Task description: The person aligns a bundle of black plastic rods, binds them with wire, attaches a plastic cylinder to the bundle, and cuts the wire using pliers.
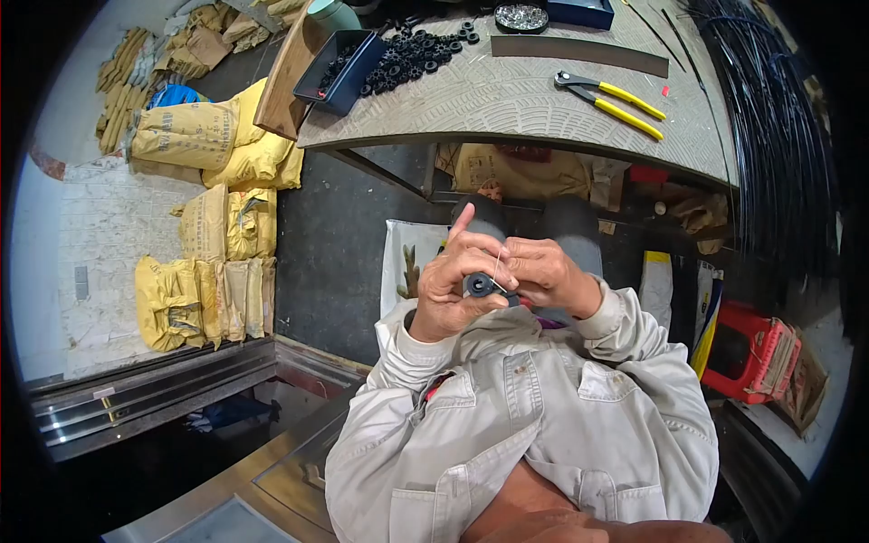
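Close in front of my chest, my left hand (444,288) grips a black round part with a hole in its end (479,284), thumb and fingers curled around it while one finger points up. Against it, my right hand (546,271) is closed, its fingertips pinched near the part. A thin pale strand (497,264) shows between the two hands; whether it is wire or a pin I cannot tell. What lies inside the right fingers is mostly hidden.
On the table (507,100) lie yellow-handled pliers (625,104), a dark flat strip (579,56), a pile of black round parts (416,59) and a blue bin (340,72). Long black strands (778,136) hang at the right. Yellow sacks (190,131) and a red crate (747,353) stand around.
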`<state>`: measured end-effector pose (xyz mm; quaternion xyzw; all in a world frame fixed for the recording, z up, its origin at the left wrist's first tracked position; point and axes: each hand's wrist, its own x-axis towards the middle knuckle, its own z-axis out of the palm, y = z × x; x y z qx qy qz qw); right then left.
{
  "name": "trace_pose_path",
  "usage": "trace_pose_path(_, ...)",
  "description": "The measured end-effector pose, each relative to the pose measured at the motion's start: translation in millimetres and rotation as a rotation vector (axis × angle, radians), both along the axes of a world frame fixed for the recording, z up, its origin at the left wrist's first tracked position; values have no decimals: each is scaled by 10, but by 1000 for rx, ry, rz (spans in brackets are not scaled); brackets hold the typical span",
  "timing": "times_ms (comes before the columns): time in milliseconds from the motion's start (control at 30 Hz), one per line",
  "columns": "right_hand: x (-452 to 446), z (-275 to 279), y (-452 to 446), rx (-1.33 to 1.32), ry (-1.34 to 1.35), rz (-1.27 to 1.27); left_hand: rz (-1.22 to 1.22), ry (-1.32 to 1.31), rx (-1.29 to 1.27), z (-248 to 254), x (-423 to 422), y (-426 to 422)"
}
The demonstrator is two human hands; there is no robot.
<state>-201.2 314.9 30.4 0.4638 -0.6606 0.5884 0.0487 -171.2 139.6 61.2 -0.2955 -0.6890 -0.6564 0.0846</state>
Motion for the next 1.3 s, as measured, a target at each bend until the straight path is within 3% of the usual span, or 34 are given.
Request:
trace_pose_path(67, -97, 62, 110, 36, -88, 76, 5, -10, -54, 23, -13, 61)
trace_pose_path(133, -217, 351, 352, 83, -173, -18, -2, -85, 109, -37, -2, 112)
trace_pose_path(167, -297, 473, 486, 137, -20, -249, 4, -162, 237, -68, 35, 135)
trace_pose_path(233, -501, 361, 781, 58, -45, -729, -21, -220, 311, -124, 85, 169)
trace_pose_path(300, -827, 372, 1006, 370, 239, -1081, -39, -260, 395, -161, 108, 234)
trace_pose_path(333, -937, 335, 1123, 374, 243, -1084, 0, -174, 289, -167, 75, 264)
trace_pose_path(400, -1096, 256, 1287, 860, 281, -1077, -26, -200, 301, -155, 68, 253)
trace_pose_path(433, -1121, 230, 1310, 906, 330, -1033, -44, -230, 308, -149, 72, 241)
trace_pose_path(633, -1348, 177, 1465, 964, 394, -857, -32, -243, 166, -79, 67, 210)
trace_pose_path(767, -1426, 127, 1431, 962, 494, -889, -43, -251, 146, -45, 72, 207)
trace_pose_path(833, -1351, 140, 1390, 895, 508, -926, -20, -257, 139, -57, 79, 199)
trace_pose_path(900, -1168, 84, 1329, 524, 296, -1036, 9, -242, 200, -141, 85, 200)
trace_pose_path(933, -999, -10, 1258, 225, -226, -898, 34, -252, 218, -151, 84, 224)
trace_pose_path(1000, -503, 1, 821, -337, -752, -473, 30, -212, 225, -177, 61, 260)
trace_pose_path(1067, -103, 156, 496, -226, -630, -222, 32, -218, 196, -176, 45, 303)
trace_pose_path(1133, 148, 348, 321, -225, -849, -154, 28, -228, 172, -167, 63, 305)
trace_pose_path(1267, 232, 448, 150, -225, -825, -129, 64, -186, 144, -148, 97, 347)
trace_pose_path(1300, 212, 439, 136, -197, -714, -145, 81, -178, 126, -130, 109, 361)
